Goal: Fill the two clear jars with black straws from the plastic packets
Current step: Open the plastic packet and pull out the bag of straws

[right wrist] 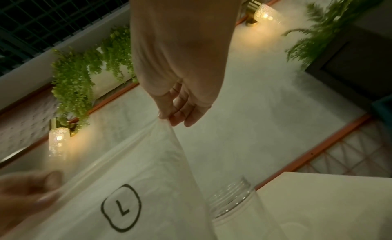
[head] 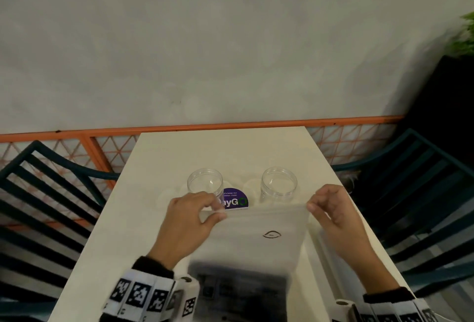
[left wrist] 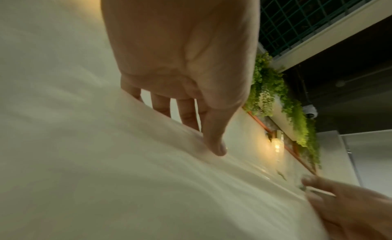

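Nearest us, at the near edge of the surface [head: 159, 157], we see one frosted plastic packet [head: 256, 239] held up off it; its lower end is dark and blurred, so we cannot tell what is inside. A circled "L" mark [right wrist: 121, 207] sits on its face. Both hands pinch its top edge: the left hand [head: 188, 221] the left corner, the right hand [head: 333, 215] the right corner between thumb and fingers. Beyond the packet stand two clear jars, upright, open and empty: the left jar [head: 205, 183] and the right jar [head: 279, 184]. A purple sticker [head: 234, 199] lies between them. Dark slatted chairs [head: 38, 193] flank the surface
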`<state>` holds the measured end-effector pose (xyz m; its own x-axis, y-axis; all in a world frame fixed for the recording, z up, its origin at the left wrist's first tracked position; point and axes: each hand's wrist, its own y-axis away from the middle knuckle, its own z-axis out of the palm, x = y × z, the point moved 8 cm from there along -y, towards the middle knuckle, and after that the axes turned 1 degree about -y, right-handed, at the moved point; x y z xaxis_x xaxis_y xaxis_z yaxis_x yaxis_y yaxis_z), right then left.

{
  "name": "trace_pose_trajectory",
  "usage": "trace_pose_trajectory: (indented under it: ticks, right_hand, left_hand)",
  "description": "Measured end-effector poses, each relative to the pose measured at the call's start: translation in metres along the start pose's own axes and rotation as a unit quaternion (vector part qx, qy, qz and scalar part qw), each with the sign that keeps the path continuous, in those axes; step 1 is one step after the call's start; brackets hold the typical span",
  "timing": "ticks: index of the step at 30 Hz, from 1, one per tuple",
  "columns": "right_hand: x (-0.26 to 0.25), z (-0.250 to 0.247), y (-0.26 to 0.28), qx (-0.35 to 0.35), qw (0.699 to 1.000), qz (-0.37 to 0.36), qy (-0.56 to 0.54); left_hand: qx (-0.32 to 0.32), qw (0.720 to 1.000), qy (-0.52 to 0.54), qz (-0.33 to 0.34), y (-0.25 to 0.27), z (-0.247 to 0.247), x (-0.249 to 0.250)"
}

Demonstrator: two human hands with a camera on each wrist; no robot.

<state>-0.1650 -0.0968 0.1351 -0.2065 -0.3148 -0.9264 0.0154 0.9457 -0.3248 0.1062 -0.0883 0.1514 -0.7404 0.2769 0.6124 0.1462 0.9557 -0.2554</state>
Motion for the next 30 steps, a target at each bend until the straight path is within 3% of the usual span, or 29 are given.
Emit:
trace_pose_trajectory:
  ticks: [6,12,15,19,23,25,30]
  right_hand:
    - [0.007,-0.022,0.001,0.031,0.996,0.022,0.086]
    - [0.008,0.011,0.006,-0.039,0.995,0.064,0.064]
    - [0.013,0.022,0.009,-0.055,0.992,0.068,0.091]
    - [0.018,0.018,0.009,-0.035,0.992,0.076,0.091]
    - [0.019,0.019,0.009,0.002,0.99,0.093,0.11]
    - [0.021,0.022,0.006,0.026,0.979,0.114,0.167]
    - [0.03,0.032,-0.008,0.061,0.956,0.128,0.258]
  left_hand:
    - [0.053,0.996,0.004,-0.077,0.018,-0.043,-0.046]
    - [0.065,0.979,0.118,-0.15,0.026,-0.023,-0.045]
    - [0.1,0.976,0.073,-0.18,0.026,-0.014,-0.053]
    - [0.116,0.968,0.027,-0.22,0.03,-0.016,-0.075]
    - [0.092,0.954,0.116,-0.259,0.034,-0.007,-0.086]
    - [0.073,0.925,0.253,-0.273,0.033,0.006,-0.086]
    - [0.004,0.806,0.528,-0.267,0.026,0.036,-0.071]
